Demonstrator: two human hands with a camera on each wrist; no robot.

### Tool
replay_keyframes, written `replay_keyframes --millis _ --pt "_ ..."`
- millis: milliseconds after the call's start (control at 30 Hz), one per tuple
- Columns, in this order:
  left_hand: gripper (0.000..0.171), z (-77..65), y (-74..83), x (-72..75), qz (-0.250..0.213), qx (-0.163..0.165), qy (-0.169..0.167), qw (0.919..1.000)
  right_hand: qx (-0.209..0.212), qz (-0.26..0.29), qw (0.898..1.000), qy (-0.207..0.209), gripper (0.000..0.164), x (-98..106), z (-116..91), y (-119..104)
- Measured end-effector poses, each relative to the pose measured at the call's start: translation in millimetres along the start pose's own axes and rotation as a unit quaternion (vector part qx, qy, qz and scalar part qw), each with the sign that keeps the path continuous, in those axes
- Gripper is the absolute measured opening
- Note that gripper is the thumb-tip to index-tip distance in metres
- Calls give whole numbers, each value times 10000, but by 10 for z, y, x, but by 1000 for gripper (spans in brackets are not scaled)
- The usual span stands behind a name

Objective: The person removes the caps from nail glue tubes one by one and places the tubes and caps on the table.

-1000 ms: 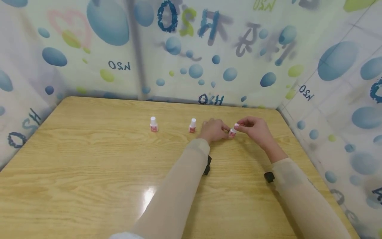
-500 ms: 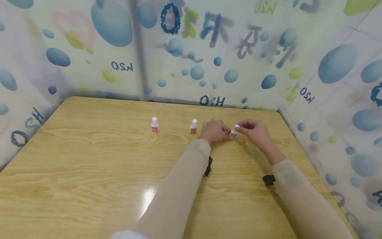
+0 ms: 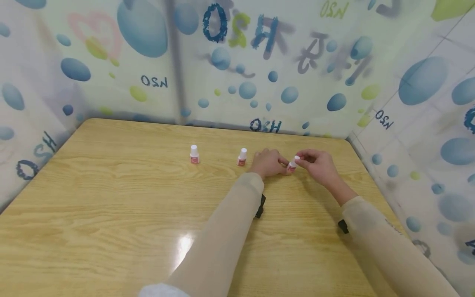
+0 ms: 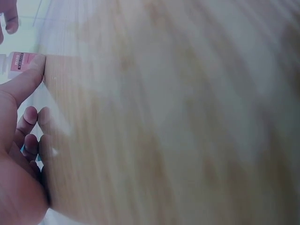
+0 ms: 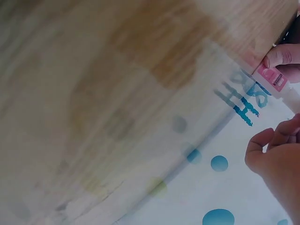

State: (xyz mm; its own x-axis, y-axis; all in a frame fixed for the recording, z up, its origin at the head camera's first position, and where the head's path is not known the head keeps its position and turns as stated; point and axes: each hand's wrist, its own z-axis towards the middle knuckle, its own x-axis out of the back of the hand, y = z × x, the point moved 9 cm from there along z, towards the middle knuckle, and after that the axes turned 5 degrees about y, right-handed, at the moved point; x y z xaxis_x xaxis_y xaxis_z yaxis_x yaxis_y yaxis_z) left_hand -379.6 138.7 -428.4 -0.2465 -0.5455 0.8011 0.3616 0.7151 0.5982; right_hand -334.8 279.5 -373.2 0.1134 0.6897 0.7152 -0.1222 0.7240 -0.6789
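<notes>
In the head view, the rightmost bottle (image 3: 292, 167) was held tilted near the far right corner of the tabletop (image 3: 148, 198), its cap (image 3: 297, 158) leaned toward the right edge. Its lower part was pinched by the fingers of the left hand (image 3: 270, 163); its cap was pinched by those of the right hand (image 3: 320, 165). The middle bottle (image 3: 242, 158) and the leftmost bottle (image 3: 194, 155) were stood upright toward the far edge. Because the middle 1 was placed just beside the left hand, it could be toppled by a sideways sweep.

In the left wrist view, the label (image 4: 18, 61) was partly covered by the thumb, low down by the tabletop. With so little gripped, the bottle might be spun or slipped if twisted.

In the right wrist view, the cap was cut off by the frame, so firmness could not be judged. If it were loosened suddenly, any contents could be spilled through the tilt.
</notes>
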Motion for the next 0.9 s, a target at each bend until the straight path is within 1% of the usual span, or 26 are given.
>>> replay_keyframes --millis 167,267,400,533,633,800,900 --pt "34 -10 18 12 -11 24 10 10000 134 3 9999 4 29 -1 -5 -18" --pt "34 -16 21 15 -36 45 -2 10000 126 91 9999 -15 30 -13 -7 -12" --pt "34 -14 13 12 -49 48 -40 10000 -97 382 9992 -112 34 -35 -18 25" --pt "33 -2 4 8 -65 54 -45 10000 -377 626 9972 -159 43 -43 -22 81" --pt "32 12 -4 5 -45 78 -28 10000 -443 615 9970 -129 47 -37 -19 97" --pt "31 24 -15 -14 -24 109 -29 9999 -504 427 9978 -67 44 -15 -29 126" --pt "31 23 -14 -23 -15 102 -36 9999 -602 516 9968 -119 44 -11 -41 141"
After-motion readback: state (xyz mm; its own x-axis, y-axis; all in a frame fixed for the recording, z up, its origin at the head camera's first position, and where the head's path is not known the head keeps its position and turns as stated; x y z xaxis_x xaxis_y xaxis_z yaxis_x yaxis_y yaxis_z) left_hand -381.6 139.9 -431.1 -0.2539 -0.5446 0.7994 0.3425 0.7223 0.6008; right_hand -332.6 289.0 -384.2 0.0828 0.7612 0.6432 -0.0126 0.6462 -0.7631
